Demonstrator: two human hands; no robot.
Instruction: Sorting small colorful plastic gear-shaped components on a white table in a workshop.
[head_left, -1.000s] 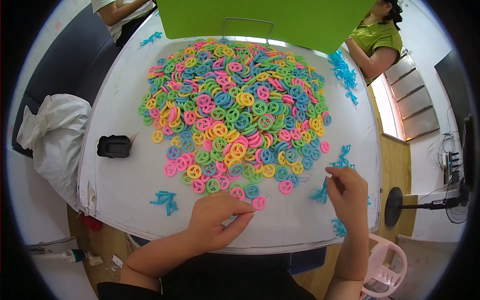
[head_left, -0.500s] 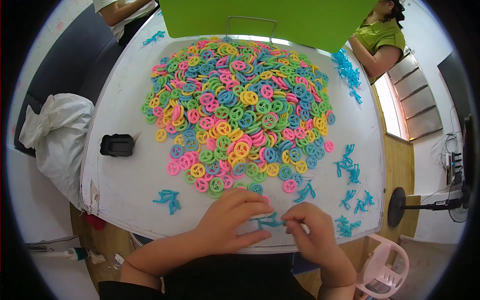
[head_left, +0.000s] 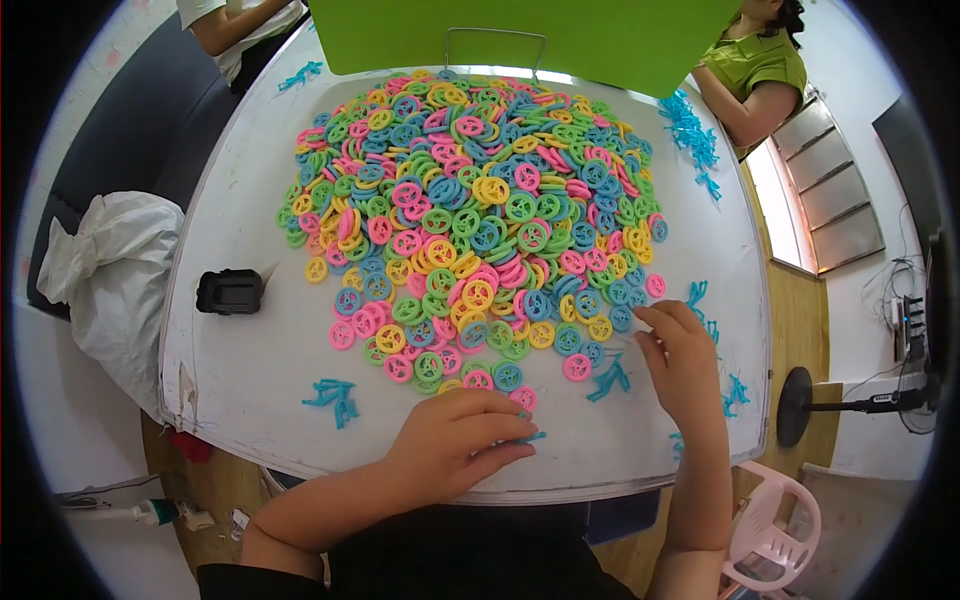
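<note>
L hand (head_left: 455, 440) lies low on the white table (head_left: 250, 390) near the front edge, fingers curled over a small teal clip piece (head_left: 530, 437); only its tip pokes out past the fingertips, so the hand looks pinched on it w/ thumb under. Piece sits right at the fingertips, on the R side of that hand, just below a pink ring (head_left: 523, 398) at the pile's near edge.

R hand (head_left: 685, 355) is up by the R side of the ring pile (head_left: 470, 215), fingers bent, tips pointing toward the pile edge, close to a blue ring (head_left: 621, 318). Can't tell if it's pinching anything; nothing visible in it. Loose teal pieces (head_left: 610, 380) lie just L of that hand, more beyond it (head_left: 737, 390) near the table's R edge.

Other stuff: another teal cluster (head_left: 333, 395) on the table's front L, well apart from both hands. Black small device (head_left: 229, 292) on the L edge. White bag (head_left: 110, 270) off the table on the L. Green board (head_left: 520, 35) at the far end. Pink chair (head_left: 775, 530) lower R.
</note>
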